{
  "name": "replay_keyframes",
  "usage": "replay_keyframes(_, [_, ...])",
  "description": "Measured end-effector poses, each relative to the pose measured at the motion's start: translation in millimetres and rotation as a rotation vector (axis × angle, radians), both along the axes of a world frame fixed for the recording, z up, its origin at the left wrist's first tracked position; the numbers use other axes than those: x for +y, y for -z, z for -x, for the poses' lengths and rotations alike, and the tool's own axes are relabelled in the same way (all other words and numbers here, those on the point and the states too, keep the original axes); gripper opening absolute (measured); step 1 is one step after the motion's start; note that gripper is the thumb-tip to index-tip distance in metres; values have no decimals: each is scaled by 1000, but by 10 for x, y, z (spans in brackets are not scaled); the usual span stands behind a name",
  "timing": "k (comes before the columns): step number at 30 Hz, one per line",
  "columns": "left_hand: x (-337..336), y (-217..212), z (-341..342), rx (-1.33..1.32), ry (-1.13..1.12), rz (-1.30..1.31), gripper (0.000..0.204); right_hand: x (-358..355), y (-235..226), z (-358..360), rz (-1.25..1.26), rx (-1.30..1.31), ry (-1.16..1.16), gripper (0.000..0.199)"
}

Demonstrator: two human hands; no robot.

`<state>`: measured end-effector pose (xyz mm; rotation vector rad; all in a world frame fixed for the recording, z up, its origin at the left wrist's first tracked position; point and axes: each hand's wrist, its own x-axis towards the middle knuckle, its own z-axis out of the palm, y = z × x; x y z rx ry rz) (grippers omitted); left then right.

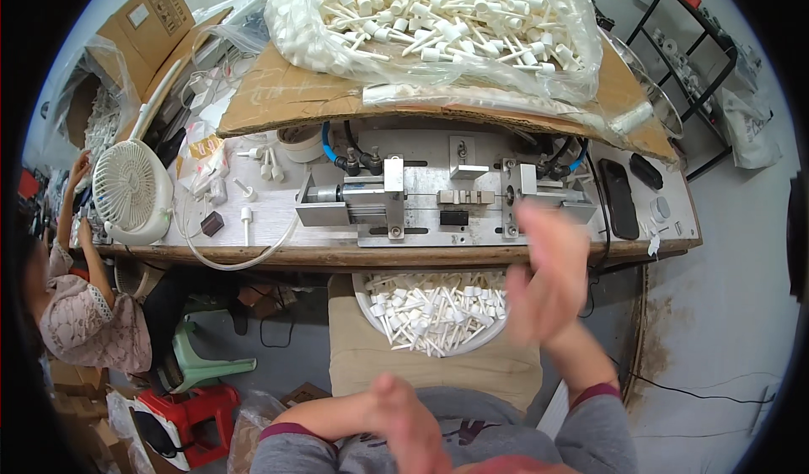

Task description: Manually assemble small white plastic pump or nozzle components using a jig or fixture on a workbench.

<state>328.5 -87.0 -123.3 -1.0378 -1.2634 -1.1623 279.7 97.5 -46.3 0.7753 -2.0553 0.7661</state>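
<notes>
The right hand (546, 276) was raised and blurred just right of the white bowl (368, 303) of white pump parts (434, 305), its fingers spread and holding nothing. The left hand (404, 419) sat below the bowl, blurred; I cannot tell its grip. Above the bowl, the metal press jig (438, 200) stood on the worktop (337, 255).

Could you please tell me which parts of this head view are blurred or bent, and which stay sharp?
In the head view, the right hand is smeared by motion blur and the left hand is soft too; the metal fixture and the bowl of white sticks stay sharp; the bench edge bows from fisheye distortion, and the corners are black.
</notes>
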Motion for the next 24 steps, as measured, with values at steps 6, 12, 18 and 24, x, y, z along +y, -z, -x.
replay_keyframes(6, [-128,109,101,-353,101,258,69,360,-692,1511,13,15,271,21])
replay_keyframes(12, [-130,150,104,-399,146,369,77,301,-803,2542,-559,-608,546,35])
replay_keyframes(18, [-237,246,143,-464,81,454,80,376,-723,2437,-615,-625,372,31])
replay_keyframes(24, [-191,199,191,-468,130,463,78,495,-819,2288,-734,-655,370,22])
